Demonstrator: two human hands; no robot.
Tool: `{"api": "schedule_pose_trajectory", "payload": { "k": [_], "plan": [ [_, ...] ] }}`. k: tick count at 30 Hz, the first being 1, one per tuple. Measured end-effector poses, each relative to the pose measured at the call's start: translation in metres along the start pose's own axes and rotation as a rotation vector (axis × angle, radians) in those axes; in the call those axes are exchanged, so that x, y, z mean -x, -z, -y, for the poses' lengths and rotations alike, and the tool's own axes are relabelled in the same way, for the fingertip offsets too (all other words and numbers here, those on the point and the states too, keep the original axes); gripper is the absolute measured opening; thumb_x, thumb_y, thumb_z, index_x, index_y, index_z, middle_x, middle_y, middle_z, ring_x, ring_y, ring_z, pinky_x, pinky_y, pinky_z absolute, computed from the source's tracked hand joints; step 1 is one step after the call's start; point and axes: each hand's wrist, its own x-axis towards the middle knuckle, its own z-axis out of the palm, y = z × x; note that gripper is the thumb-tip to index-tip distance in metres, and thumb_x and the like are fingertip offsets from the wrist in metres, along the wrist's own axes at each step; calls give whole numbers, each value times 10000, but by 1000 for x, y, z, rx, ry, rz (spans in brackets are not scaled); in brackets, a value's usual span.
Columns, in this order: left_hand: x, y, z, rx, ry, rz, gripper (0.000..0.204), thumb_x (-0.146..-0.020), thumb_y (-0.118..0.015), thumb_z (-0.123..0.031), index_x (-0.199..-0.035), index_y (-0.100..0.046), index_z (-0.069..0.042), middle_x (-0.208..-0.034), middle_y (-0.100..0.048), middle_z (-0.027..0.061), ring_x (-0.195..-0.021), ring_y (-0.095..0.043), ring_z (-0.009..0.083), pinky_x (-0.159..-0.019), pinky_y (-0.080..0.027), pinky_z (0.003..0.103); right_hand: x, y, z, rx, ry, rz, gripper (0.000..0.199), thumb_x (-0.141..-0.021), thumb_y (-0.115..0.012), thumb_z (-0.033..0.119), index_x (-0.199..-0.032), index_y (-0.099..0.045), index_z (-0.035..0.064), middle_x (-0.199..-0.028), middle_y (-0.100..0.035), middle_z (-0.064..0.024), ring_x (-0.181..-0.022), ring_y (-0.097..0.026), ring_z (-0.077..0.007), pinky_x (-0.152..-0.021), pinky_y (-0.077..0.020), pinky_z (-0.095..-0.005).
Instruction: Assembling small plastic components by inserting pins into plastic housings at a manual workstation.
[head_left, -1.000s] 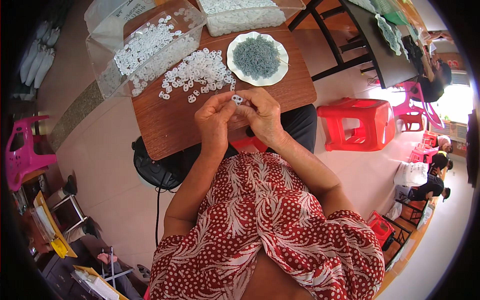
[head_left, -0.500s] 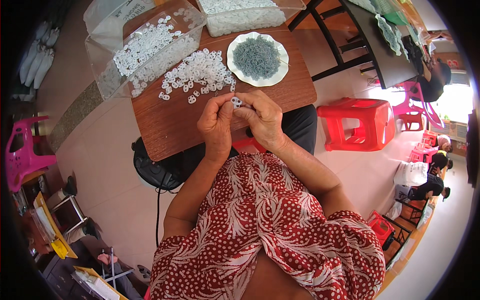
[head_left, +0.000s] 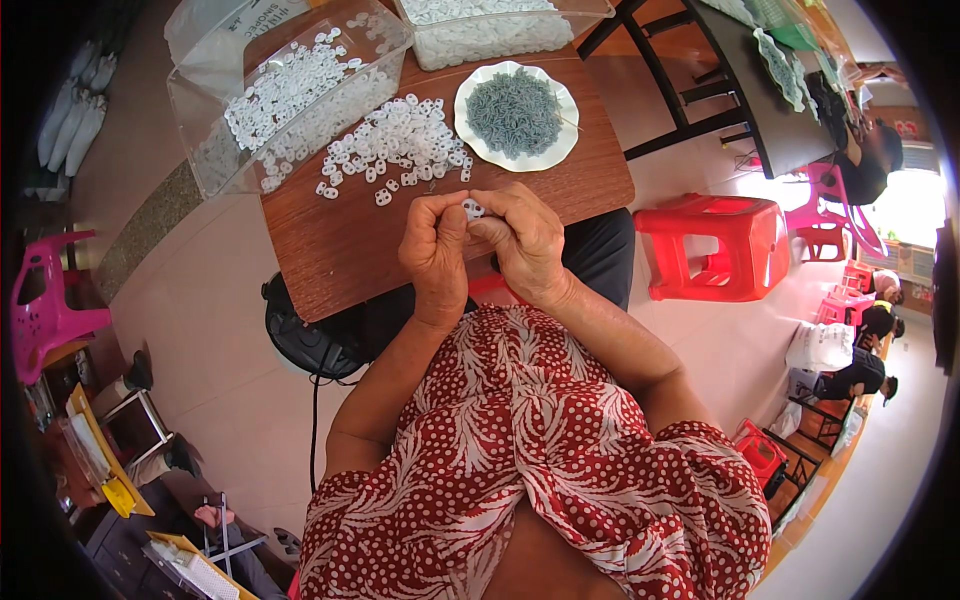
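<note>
Between the fingertips of my left hand [head_left: 436,255] and my right hand [head_left: 525,240] is a small white plastic piece with dark holes [head_left: 473,208]. Both hands are closed in a pinch on it, just over the near edge of the brown wooden table [head_left: 330,265]. Past my fingers lies a loose pile of similar white pieces [head_left: 405,140]. To its right, a white scalloped plate [head_left: 545,160] carries a heap of small grey-green parts [head_left: 512,112], too small to name. Whether my fingers also hold one of those is hidden.
A clear plastic bin [head_left: 215,165] of white pieces stands at the table's far left, another clear bin [head_left: 490,45] at the back. A red stool [head_left: 712,248] is right of the table. A black bag [head_left: 305,325] with a cord sits below its left edge. People sit farther right.
Both hands stay pinched on the white piece. It has tilted slightly, and my left hand has shifted a little to the right and nearer to me.
</note>
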Motion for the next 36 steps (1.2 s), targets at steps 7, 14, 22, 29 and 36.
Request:
{"api": "schedule_pose_trajectory", "payload": {
  "k": [7, 14, 22, 29, 36],
  "plan": [
    [3, -4, 1, -22, -9, -37, 142, -924, -508, -160, -952, -543, -25, -813, -484, -34, -678, -403, 28, -596, -377, 170, -2, -1, 2, 23, 48, -13, 277, -683, -670, -16, -948, -591, -6, -748, -573, -98, -629, -559, -208, -538, -450, -278],
    [4, -4, 6, -71, 3, -82, 161, -935, -484, -177, -943, -540, -26, -787, -482, -35, -649, -393, 20, -576, -365, 162, -3, -6, -5, 81, 122, 25, 278, -677, -662, -15, -940, -572, -8, -740, -571, -106, -619, -550, -241, -537, -450, -311],
    [0, 10, 3, 161, 289, -87, 130, -920, -507, -124, -939, -559, -6, -775, -511, -21, -697, -435, 19, -602, -389, 165, -2, -16, -11, 64, 122, 90, 296, -668, -623, -38, -957, -566, -8, -747, -557, -117, -658, -542, -278, -550, -450, -350],
    [-1, 12, -9, 138, 101, -42, 204, -913, -521, -142, -1035, -571, 13, -879, -561, 16, -779, -492, 54, -702, -422, 189, -9, -12, 6, -21, 9, 56, 269, -716, -637, -9, -977, -573, -5, -786, -567, -120, -692, -551, -272, -587, -453, -339],
    [4, 5, -18, -51, -103, -77, 162, -916, -506, -105, -1023, -563, 2, -883, -524, -3, -752, -458, 49, -680, -406, 178, -13, -10, 9, 63, 192, 51, 271, -750, -636, 28, -1002, -548, -16, -789, -568, -107, -658, -548, -232, -568, -449, -304]
  ]
}}
